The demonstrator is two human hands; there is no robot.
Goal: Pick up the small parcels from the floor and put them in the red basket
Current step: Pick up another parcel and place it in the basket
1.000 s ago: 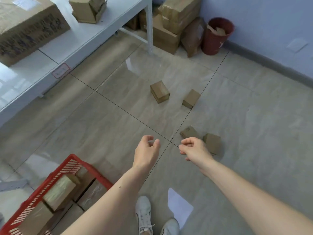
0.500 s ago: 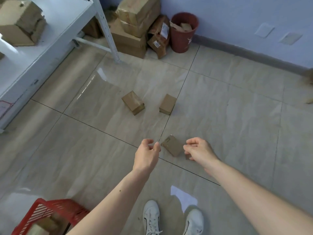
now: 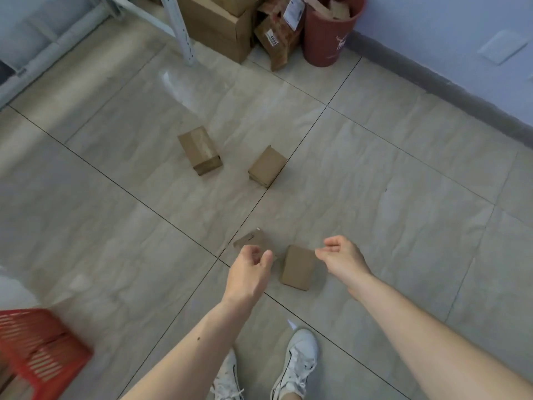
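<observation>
Cardboard parcels, four on the floor (image 3: 389, 174): two near ones, parcel A (image 3: 253, 239) partly behind the left hand (image 3: 249, 272), parcel B (image 3: 298, 268) between both hands. The other two lie farther out. Left hand's fingers (image 3: 266, 256) loosely curled, holding nothing; right hand (image 3: 343, 259) likewise empty. Both hover above the near pair, probably lining up one each. Red basket (image 3: 40, 346) sits bottom-left, close enough for short carries.

The left hand (image 3: 248, 272) covered part of the nearest small parcel (image 3: 253, 239). The red basket (image 3: 37, 353), blurred, ran off the left edge, its contents unseen. A red bin (image 3: 328, 33) was cropped at top.
</observation>
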